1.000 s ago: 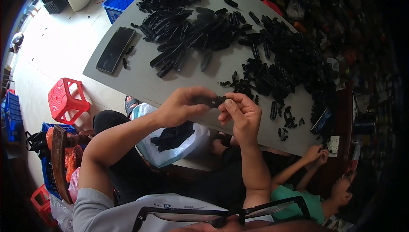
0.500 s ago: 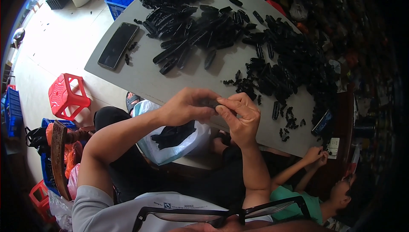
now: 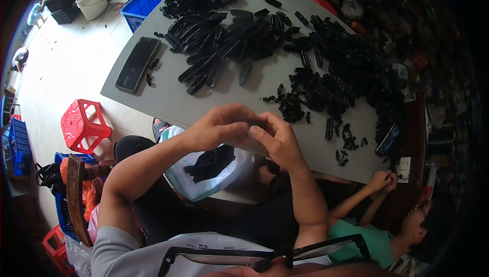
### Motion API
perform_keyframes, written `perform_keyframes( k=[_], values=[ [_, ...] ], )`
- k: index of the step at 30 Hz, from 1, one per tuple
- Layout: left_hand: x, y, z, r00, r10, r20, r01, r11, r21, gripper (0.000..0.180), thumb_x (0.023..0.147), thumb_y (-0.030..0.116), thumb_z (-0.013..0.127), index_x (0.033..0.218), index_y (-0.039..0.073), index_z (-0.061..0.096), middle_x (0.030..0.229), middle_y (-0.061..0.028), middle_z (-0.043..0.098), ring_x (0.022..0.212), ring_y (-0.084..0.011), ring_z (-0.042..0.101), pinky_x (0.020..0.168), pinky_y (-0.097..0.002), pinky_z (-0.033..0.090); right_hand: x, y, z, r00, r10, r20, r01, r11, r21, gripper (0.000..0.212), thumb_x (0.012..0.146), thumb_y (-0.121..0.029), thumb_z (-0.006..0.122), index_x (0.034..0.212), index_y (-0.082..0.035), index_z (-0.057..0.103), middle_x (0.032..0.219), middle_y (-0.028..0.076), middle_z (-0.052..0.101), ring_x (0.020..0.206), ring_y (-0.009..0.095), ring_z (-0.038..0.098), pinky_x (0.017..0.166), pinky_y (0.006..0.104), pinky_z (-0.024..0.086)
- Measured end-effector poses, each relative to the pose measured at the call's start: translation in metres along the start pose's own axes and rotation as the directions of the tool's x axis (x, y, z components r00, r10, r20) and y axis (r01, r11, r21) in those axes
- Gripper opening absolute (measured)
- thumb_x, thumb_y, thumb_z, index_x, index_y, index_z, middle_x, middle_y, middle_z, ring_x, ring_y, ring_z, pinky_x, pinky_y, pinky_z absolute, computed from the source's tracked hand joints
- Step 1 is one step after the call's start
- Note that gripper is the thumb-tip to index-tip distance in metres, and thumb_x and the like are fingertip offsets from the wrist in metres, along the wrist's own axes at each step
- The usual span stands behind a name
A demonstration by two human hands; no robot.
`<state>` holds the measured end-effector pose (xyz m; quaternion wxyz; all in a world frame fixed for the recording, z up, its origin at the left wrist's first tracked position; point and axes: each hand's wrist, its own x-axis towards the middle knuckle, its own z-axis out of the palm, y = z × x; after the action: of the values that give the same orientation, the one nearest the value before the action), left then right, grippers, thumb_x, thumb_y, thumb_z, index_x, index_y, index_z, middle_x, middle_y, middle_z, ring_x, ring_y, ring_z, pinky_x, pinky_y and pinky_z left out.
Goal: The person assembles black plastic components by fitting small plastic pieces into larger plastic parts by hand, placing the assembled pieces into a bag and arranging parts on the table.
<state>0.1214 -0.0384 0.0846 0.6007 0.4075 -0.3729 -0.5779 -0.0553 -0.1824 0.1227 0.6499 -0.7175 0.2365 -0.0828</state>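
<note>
Black pieces [image 3: 351,68] are heaped across the grey tabletop [image 3: 173,91]. Over its near edge, the left hand [image 3: 226,124] and the right hand [image 3: 277,142] are held closer together than a second ago, fingers curled. The small dark part seen between the fingertips then is now hidden by the fingers; whether either grip is closed on it cannot be told. Below the hands, black items [image 3: 211,164] are held in a white bag [image 3: 242,172].
</note>
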Motion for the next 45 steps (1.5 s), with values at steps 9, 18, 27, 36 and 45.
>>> perform_keyframes(
  k=[9,18,27,36,45],
  values=[
    [0.002,0.007,-0.003,0.987,-0.138,0.085,0.14,0.99,-0.022,0.027,0.11,0.018,0.061,0.131,0.001,0.059,0.117,-0.0103,0.07,0.095,-0.016,0.072,0.088,-0.0317,0.061,-0.007,-0.007,-0.007,0.99,0.115,0.086,-0.109,0.991,-0.073,0.023,0.099,-0.015,0.071,0.112,0.004,0.071,0.089,0.014,0.077,0.074,0.015,0.073,0.067,0.0314,0.058],
    [0.044,0.014,-0.023,0.749,0.551,-0.367,0.166,0.38,0.91,0.028,0.106,0.029,0.064,0.103,0.002,0.073,0.089,-0.0164,0.074,0.081,-0.0312,0.072,0.073,-0.0415,0.055,-0.009,0.002,0.026,0.93,-0.026,0.366,0.242,0.792,-0.561,0.034,0.084,-0.019,0.085,0.113,-0.004,0.075,0.089,0.014,0.077,0.078,0.031,0.075,0.077,0.0397,0.061],
    [0.086,0.014,-0.018,0.732,0.461,-0.501,0.457,0.213,0.864,0.037,0.106,0.041,0.059,0.108,0.009,0.077,0.099,-0.0162,0.073,0.092,-0.0383,0.073,0.079,-0.0489,0.057,0.043,0.03,-0.008,0.793,-0.573,-0.208,-0.043,0.288,-0.957,0.019,0.091,-0.016,0.076,0.11,-0.013,0.077,0.117,0.006,0.069,0.114,0.031,0.063,0.09,0.0432,0.057],
    [0.071,0.006,-0.017,0.784,0.512,-0.351,0.294,0.192,0.936,0.03,0.098,0.036,0.07,0.102,0.008,0.077,0.109,-0.0113,0.066,0.101,-0.0325,0.068,0.084,-0.0446,0.057,0.038,0.027,-0.003,0.747,-0.647,-0.156,0.117,0.358,-0.926,0.016,0.088,-0.009,0.077,0.103,-0.005,0.076,0.108,0.009,0.072,0.103,0.03,0.066,0.089,0.0424,0.056],
    [0.047,-0.003,-0.022,0.816,0.548,-0.181,0.06,0.231,0.971,0.025,0.089,0.019,0.078,0.11,0.007,0.071,0.106,-0.0091,0.066,0.099,-0.0298,0.066,0.087,-0.0402,0.056,0.022,0.008,-0.004,0.78,-0.508,-0.365,0.283,0.807,-0.519,0.014,0.096,-0.004,0.071,0.108,0.002,0.073,0.1,0.014,0.076,0.082,0.025,0.074,0.075,0.0353,0.059]
  ],
)
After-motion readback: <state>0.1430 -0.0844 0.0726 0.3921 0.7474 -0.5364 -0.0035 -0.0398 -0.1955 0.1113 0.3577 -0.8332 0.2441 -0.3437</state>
